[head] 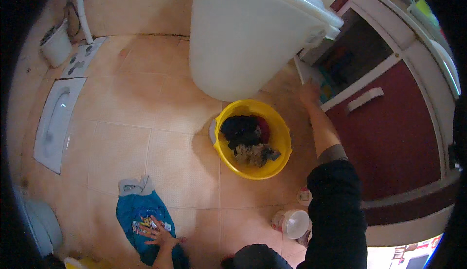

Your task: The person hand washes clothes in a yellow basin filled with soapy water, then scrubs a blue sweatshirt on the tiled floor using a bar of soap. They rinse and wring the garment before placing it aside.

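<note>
My left hand (159,234) lies with fingers apart on the printed front of a teal garment (144,202), which is spread on the tiled floor. A light grey piece of cloth (135,186) shows at the garment's far end. On the right, my right hand (310,93) reaches to the opening of a cabinet (386,134). It is blurred, and whether it holds anything cannot be seen. Between my hands stands a yellow plastic tub (251,174), with a dark cloth (240,128), a dark red cloth (263,127) and a brownish-grey cloth (253,155) inside.
A large white plastic barrel (240,39) rises just beyond the tub. A white squat toilet (54,123) is set in the floor at left, near a small white bucket (58,46). Plastic pots, one whitish (293,223), stand beside my right sleeve. A grey-blue container (42,225) sits lower left.
</note>
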`<state>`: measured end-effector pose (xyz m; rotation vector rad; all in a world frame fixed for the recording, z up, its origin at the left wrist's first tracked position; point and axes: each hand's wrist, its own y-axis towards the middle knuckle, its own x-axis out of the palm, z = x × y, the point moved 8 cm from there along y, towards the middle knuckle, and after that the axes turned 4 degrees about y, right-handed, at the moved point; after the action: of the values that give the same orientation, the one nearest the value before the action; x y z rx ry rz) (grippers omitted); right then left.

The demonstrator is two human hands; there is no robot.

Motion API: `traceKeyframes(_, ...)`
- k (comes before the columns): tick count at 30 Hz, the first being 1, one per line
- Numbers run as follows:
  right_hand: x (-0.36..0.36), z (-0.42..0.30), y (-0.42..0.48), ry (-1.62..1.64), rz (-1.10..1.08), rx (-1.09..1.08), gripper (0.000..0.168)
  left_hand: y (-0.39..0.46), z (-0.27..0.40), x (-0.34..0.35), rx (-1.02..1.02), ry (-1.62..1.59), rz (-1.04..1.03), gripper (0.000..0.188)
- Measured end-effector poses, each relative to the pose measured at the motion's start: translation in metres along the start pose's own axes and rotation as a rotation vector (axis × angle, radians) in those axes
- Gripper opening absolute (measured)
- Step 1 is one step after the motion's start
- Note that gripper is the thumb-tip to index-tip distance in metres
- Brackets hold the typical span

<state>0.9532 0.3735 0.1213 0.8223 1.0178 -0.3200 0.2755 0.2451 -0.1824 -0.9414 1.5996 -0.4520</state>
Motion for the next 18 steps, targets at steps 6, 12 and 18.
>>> traceKeyframes(6,0.062,0.055,0.067,0.047,-0.035,0.196,0.034,-0.005,0.003,-0.021,-0.121,0.126,0.011,0.12)
traceKeyframes(12,0.062,0.061,0.101,-0.054,-0.199,0.083,0.036,0.016,-0.004,-0.007,-0.143,0.181,0.101,0.135)
traceKeyframes(18,0.094,0.108,0.137,0.171,-0.308,0.356,0.057,0.026,0.007,-0.024,-0.135,0.192,0.103,0.118)
